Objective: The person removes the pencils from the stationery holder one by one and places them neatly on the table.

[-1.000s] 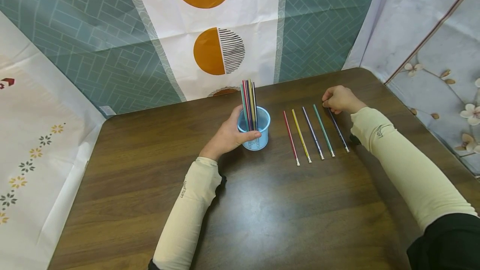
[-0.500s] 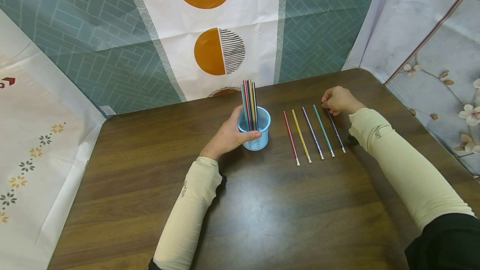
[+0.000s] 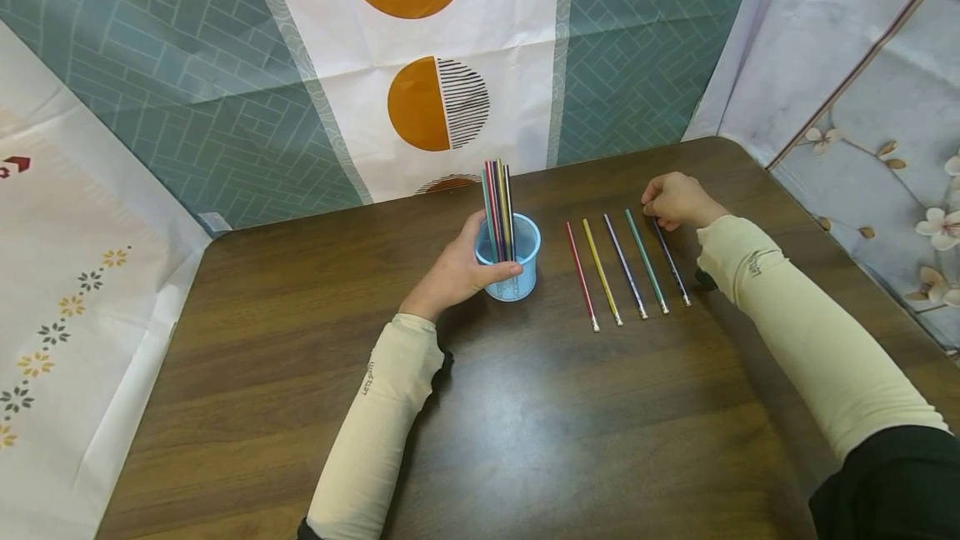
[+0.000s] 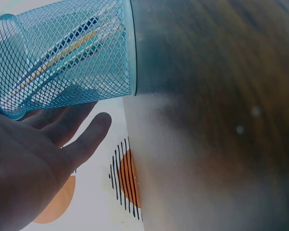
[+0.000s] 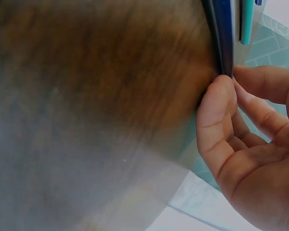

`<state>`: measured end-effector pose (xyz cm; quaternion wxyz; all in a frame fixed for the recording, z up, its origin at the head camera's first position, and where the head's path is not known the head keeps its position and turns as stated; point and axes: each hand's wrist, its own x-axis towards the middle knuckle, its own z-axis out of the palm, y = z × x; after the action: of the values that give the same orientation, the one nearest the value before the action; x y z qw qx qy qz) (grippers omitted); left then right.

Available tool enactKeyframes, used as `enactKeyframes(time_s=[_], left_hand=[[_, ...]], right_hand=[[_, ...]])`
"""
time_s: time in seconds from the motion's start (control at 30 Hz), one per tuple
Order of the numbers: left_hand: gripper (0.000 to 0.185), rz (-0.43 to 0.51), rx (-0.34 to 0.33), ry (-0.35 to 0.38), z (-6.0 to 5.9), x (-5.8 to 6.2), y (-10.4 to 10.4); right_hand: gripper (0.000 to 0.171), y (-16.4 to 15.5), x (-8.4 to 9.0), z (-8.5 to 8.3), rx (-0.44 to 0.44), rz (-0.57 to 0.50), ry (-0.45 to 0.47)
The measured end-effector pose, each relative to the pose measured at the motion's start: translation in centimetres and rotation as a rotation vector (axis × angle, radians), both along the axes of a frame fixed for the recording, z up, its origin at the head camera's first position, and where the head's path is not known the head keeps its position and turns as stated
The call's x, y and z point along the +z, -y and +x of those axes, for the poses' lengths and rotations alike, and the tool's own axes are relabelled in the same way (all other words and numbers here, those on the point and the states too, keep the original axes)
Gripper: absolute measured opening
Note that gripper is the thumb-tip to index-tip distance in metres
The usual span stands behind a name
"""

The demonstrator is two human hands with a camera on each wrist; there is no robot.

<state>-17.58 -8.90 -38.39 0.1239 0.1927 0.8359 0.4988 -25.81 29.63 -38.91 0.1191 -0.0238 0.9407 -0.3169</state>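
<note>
A light blue mesh pencil cup (image 3: 521,286) stands upright, and a bunch of pencils (image 3: 498,198) leans inside it. My left hand (image 3: 459,273) grips the cup from its left side, the thumb across the front; the mesh wall (image 4: 82,57) and pencils inside also show in the left wrist view. At the right, my right hand (image 3: 678,200) pinches the upper end of a dark blue pencil (image 3: 671,261) lying on the table. The left wrist view shows the loose fingers beneath the cup, and the right wrist view shows thumb and fingertip meeting at the dark blue pencil (image 5: 224,38).
Left of the dark blue pencil lie a green pencil (image 3: 647,261), a purple pencil (image 3: 626,265), a yellow pencil (image 3: 603,272) and a red pencil (image 3: 582,275), roughly parallel, eraser ends toward me. The brown wooden table (image 3: 300,373) meets patterned wall sheets (image 3: 247,148) at the back.
My right hand has shifted the dark blue pencil slightly left, nearer the green one. The left hand and the cup have stayed in place.
</note>
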Motion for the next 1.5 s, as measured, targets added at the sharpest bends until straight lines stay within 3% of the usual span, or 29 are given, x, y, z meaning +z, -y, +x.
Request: enactKeyframes(time_s=[0.33,0.53,1.0,1.23,1.5], left_hand=[[0.101,0.004,-0.003,0.009,0.0,0.0,0.1],[0.1,0.005,-0.001,0.007,0.0,0.0,0.2],[0.103,0.017,0.001,0.01,0.0,-0.2,0.3],[0.104,0.009,0.008,0.01,0.0,-0.1,0.4],[0.103,0.006,0.008,0.0,0.1,0.0,0.0]], right_hand=[[0.021,0.7,2.0,0.2,-0.032,-0.04,-0.094],[0.024,3.3,4.2,0.8,-0.022,-0.148,-0.174],[0.029,11.5,7.5,2.3,0.155,-0.372,-0.261],[0.034,14.9,8.0,2.4,0.236,-0.409,-0.256],[0.037,16.7,7.6,2.6,0.261,-0.406,-0.232]])
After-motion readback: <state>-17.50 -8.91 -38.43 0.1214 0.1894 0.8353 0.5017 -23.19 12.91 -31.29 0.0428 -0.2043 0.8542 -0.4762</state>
